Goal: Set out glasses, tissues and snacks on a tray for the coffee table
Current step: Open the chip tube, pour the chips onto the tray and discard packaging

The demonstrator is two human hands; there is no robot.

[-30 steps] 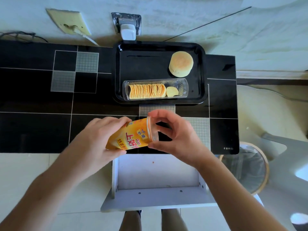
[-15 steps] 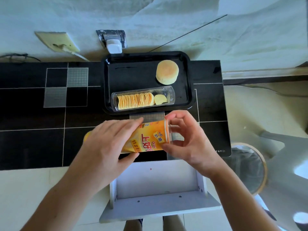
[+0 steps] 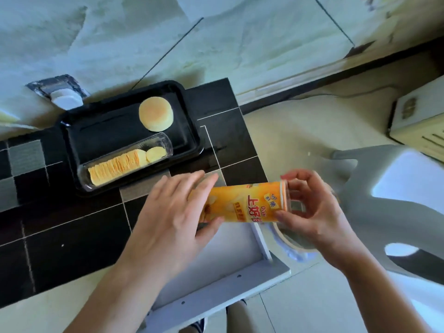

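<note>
An orange crisp can [image 3: 242, 203] lies sideways in the air past the table's right front corner. My left hand [image 3: 173, 212] wraps its closed end and my right hand [image 3: 310, 207] holds its open rim, where a clear lid [image 3: 294, 203] shows between the fingers. To the upper left a black tray [image 3: 192, 131] on the table holds a clear plastic sleeve [image 3: 165, 143] of stacked crisps and a round pale cake [image 3: 156, 114].
The black tiled table [image 3: 72, 227] runs to the left. A white stool [image 3: 216, 272] stands under my hands. A round bin [image 3: 293, 246] sits on the floor at right beside a grey plastic chair [image 3: 384, 188]. A wall socket with a white plug [image 3: 64, 98] is behind the tray.
Both hands have carried the can to the right, off the table's corner toward the bin. My view has swung right and tilted, so the tray now sits at the upper left.
</note>
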